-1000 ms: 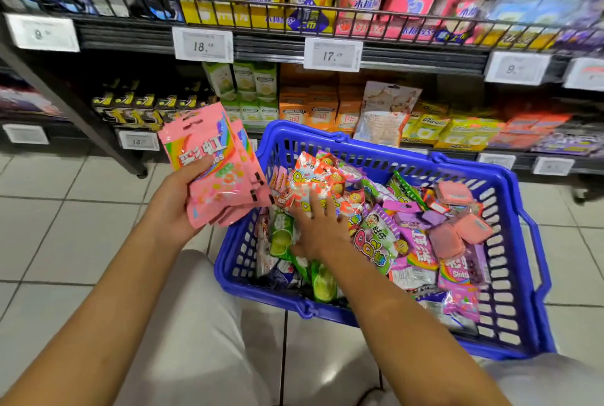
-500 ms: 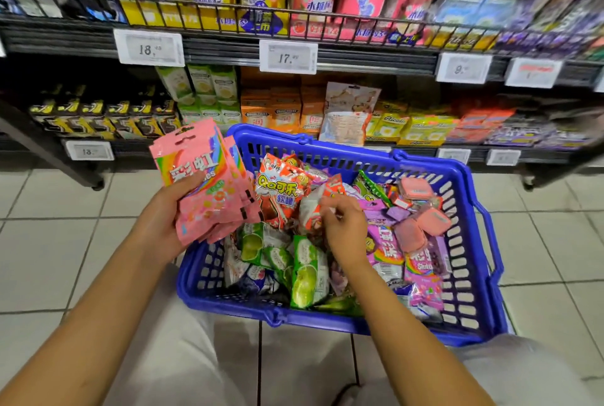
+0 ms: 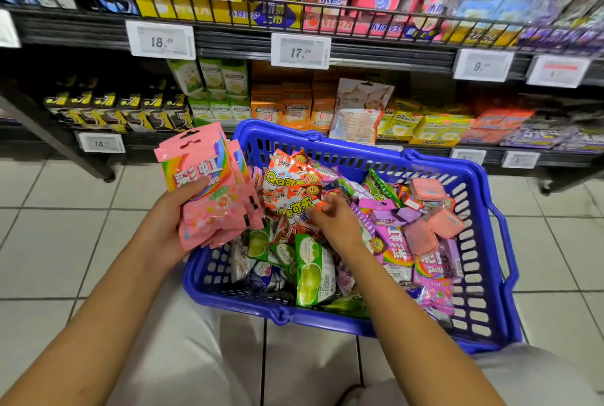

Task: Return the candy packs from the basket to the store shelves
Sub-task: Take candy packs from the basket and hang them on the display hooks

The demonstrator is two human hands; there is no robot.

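A blue plastic basket (image 3: 480,278) sits on the tiled floor in front of me, full of mixed candy packs. My left hand (image 3: 166,222) grips a fanned stack of pink rainbow candy packs (image 3: 209,196) just left of the basket's near-left corner. My right hand (image 3: 336,219) is down inside the basket with fingers curled, pinching the edge of a red-and-orange QQ candy pack (image 3: 291,203). Green packs (image 3: 310,271) lie below that hand; purple packs (image 3: 395,242) and small pink tins (image 3: 434,225) lie to its right.
Store shelves (image 3: 359,55) rise behind the basket with price tags, gum boxes, yellow and pink bags above. A white pouch (image 3: 358,111) leans on the lower shelf. A black shelf leg (image 3: 65,147) slants at left. My knees, in light trousers, are below the basket.
My right hand moved up from the green packs to the red-and-orange QQ packs and closed on one. The view shifted slightly; my left hand keeps holding the pink stack.
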